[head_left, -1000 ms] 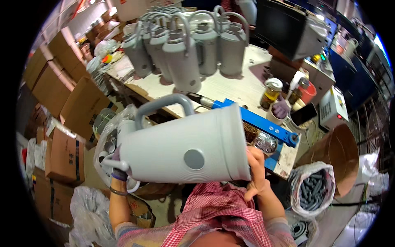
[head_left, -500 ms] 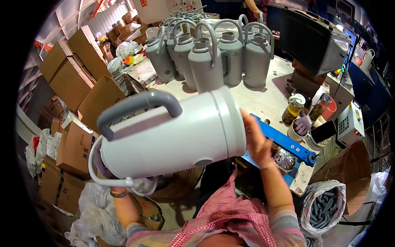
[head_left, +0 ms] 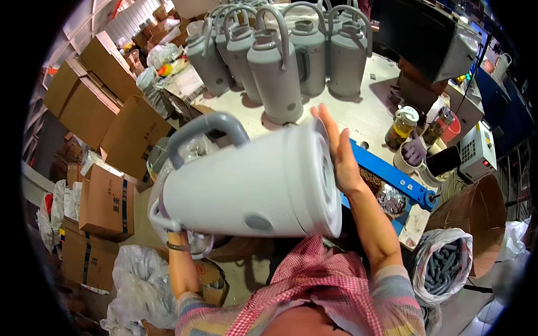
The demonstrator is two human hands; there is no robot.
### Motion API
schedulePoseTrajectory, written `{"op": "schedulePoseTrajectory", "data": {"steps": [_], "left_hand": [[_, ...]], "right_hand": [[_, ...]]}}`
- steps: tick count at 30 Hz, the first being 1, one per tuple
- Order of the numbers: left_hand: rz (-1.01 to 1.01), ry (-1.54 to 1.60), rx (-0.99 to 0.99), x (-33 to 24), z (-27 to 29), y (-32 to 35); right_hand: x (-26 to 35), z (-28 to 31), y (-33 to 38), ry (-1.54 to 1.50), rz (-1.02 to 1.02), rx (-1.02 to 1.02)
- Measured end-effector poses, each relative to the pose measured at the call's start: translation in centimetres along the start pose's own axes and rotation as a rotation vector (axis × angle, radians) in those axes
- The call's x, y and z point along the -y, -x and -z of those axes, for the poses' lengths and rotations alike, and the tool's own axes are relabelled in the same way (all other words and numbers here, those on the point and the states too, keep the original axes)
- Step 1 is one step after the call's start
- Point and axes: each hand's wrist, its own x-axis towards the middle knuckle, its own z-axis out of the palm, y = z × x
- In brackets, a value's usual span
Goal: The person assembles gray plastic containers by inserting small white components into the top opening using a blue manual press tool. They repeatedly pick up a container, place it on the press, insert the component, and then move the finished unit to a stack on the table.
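Observation:
A large light-grey thermos jug lies sideways in the air in front of me, its base turned to the right and tilted partly toward me. Its dark-grey side handle faces up, and a round grey spot shows on the lower side. At the neck end, by the thin carrying loop, my left hand grips the jug; a purple-grey glove shows there, and most of its fingers are hidden behind the jug. My bare right hand presses flat against the base rim, fingers stretched out.
Several similar jugs stand upright on the white table. A blue bar-shaped fixture is at the right, near a glass jar and a monitor. Cardboard boxes stack up left; a bag of grey handles stands lower right.
The jug has shifted right and turned so its base shows more toward me. My right hand has straightened its fingers along the base rim. The view has tipped downward.

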Motion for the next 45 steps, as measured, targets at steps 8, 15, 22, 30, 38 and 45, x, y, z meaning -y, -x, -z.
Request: {"op": "schedulePoseTrajectory", "data": {"steps": [8,15,22,30,38,45], "left_hand": [[0.512,0.569,0.151,2.4,0.0,-1.6],[0.420,0.547,0.182,1.8,-0.5,1.7],[0.355,0.719,0.345,-0.1,0.7,1.2],[0.064,-0.038,0.270,-11.3,1.1,-5.3],[-0.329,-0.231,0.384,-14.0,-11.1,-28.9],[-0.249,-0.547,0.390,-3.6,-26.7,-39.3]], "right_hand": [[1.3,1.6,0.5,0.241,0.170,-0.235],[2.7,-3.4,-0.3,0.073,0.006,-0.130],[0.7,-0.6,0.3,0.079,-0.062,-0.269],[-3.2,1.2,2.5,-0.012,0.008,-0.332],[3.2,1.5,-0.4,0.416,0.020,-0.244],[4.8,2.8,-4.3,0.810,0.066,-0.093]]}}
